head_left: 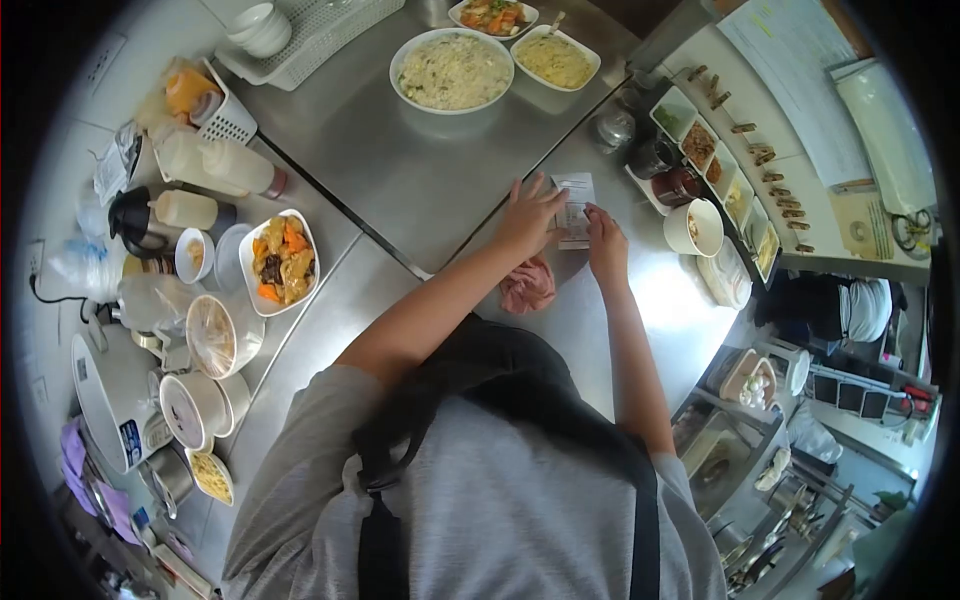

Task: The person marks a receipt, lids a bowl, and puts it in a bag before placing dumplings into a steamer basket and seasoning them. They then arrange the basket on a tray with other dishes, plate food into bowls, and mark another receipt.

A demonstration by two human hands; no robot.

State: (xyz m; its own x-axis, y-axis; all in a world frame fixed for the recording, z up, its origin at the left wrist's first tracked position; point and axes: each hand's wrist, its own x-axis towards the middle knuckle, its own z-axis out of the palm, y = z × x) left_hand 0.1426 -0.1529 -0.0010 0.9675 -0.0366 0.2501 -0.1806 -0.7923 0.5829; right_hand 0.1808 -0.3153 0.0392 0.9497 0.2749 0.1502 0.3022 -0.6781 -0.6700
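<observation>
A small printed paper slip (575, 187) lies on the steel counter in front of me. My left hand (530, 215) rests across its left side with the fingers spread. On the slip's right side is my right hand (607, 243), fingers drawn together in a pinch. A small dark bit shows at those fingertips, too small to name. A crumpled pink cloth (528, 286) sits on the counter just below my left hand.
Ahead are a large bowl of rice (453, 72) and a dish of yellow food (556, 60). A vegetable dish (283, 262), squeeze bottles (240, 167) and paper bowls (193, 408) crowd the left. At right stand a white cup (693, 228) and a topping tray (735, 200).
</observation>
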